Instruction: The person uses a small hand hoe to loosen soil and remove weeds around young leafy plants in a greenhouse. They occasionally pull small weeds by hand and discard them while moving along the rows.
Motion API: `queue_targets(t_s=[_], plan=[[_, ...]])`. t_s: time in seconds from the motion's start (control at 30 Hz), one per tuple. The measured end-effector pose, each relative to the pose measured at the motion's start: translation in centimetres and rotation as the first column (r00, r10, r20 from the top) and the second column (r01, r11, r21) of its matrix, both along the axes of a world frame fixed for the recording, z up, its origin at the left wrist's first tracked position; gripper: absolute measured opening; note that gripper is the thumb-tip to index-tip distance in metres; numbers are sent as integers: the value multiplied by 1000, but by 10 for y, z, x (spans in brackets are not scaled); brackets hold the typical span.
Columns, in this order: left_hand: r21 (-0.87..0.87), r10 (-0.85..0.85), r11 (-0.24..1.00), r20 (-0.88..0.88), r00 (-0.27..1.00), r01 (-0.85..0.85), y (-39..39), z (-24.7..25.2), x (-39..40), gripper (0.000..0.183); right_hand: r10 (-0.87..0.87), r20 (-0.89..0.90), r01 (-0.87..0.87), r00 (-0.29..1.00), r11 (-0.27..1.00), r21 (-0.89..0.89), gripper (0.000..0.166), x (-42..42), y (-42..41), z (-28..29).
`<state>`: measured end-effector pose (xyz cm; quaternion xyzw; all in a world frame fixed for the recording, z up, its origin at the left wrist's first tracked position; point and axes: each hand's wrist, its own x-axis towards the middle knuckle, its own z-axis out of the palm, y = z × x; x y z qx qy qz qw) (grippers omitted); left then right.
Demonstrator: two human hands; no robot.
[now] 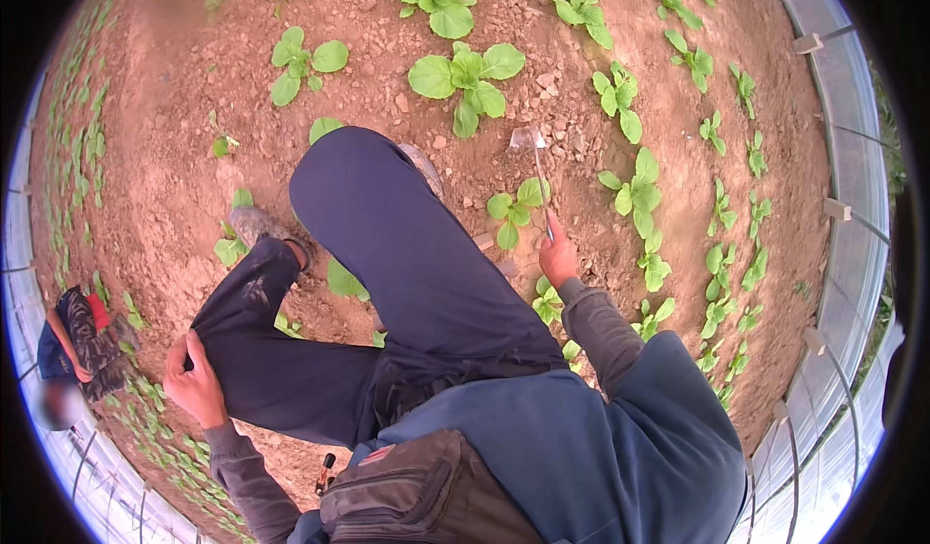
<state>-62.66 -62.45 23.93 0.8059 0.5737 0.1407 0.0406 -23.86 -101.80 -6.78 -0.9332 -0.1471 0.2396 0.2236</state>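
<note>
My right hand (558,255) is closed around the handle of a small metal hand hoe (528,138), whose blade rests at the soil among loose clods. Just left of the shaft grows a young leafy green plant (516,211). A larger seedling (466,82) stands beyond the blade, up and to the left. At the lower left, my left hand (195,380) is beside my bent knee in dark trousers, fingers curled with thumb and forefinger close together. Whether it pinches anything cannot be told.
Rows of leafy seedlings (639,194) run along the right. Plastic sheeting on a curved frame (857,181) borders the bed. Another person (73,340) crouches at the far left by more rows. My shoe (254,226) is close to small plants; a brown bag (407,489) hangs at my waist.
</note>
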Motion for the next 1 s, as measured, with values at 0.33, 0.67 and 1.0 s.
queue_targets(t_s=[0.33,0.67,1.0], plan=[[38,-58,998,27,998,57,1,-1,4,21,52,-44,-54,998,997,-49,62,24,-35,-12],[12,-64,998,-17,998,65,4,0,6,21,-38,49,37,998,999,16,61,6,-39,-22],[46,-83,996,24,996,81,1,-1,8,21,-24,44,21,999,998,59,56,44,36,-33]])
